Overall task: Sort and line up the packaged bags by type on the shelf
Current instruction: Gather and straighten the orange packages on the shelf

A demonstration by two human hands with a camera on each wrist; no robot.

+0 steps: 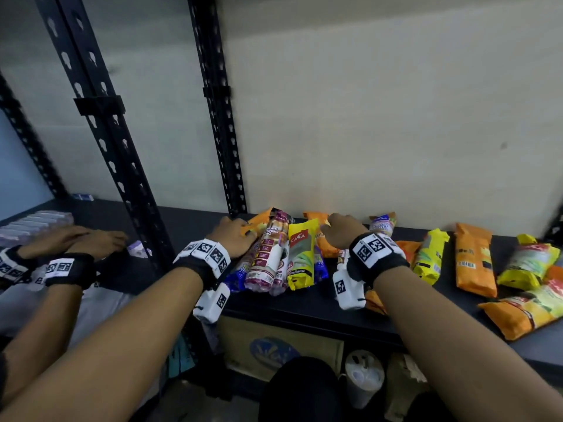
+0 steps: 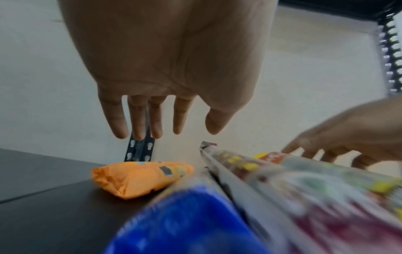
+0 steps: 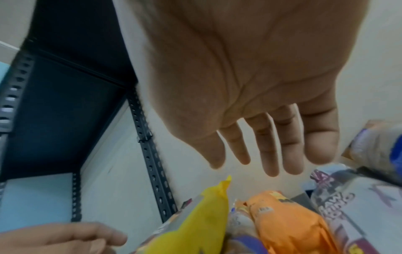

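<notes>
Mixed packaged bags lie on the black shelf (image 1: 304, 303). A blue pack (image 1: 240, 271), a maroon-and-white pack (image 1: 271, 254) and a yellow pack (image 1: 301, 254) lie side by side in the middle. My left hand (image 1: 234, 234) hovers open over an orange bag (image 2: 139, 178) at the back, its fingers (image 2: 152, 123) straight and clear of it. My right hand (image 1: 341, 229) is open too, its fingers (image 3: 269, 154) spread above another orange bag (image 3: 289, 223) and the yellow pack (image 3: 195, 223). Neither hand holds anything.
More yellow (image 1: 431, 257) and orange (image 1: 473, 260) packs lie scattered to the right, one orange pack (image 1: 524, 312) overhanging the front edge. Another person's hands (image 1: 79, 242) work on purple packs (image 1: 36, 223) at the left, beyond a black upright (image 1: 100, 123). A wall closes the back.
</notes>
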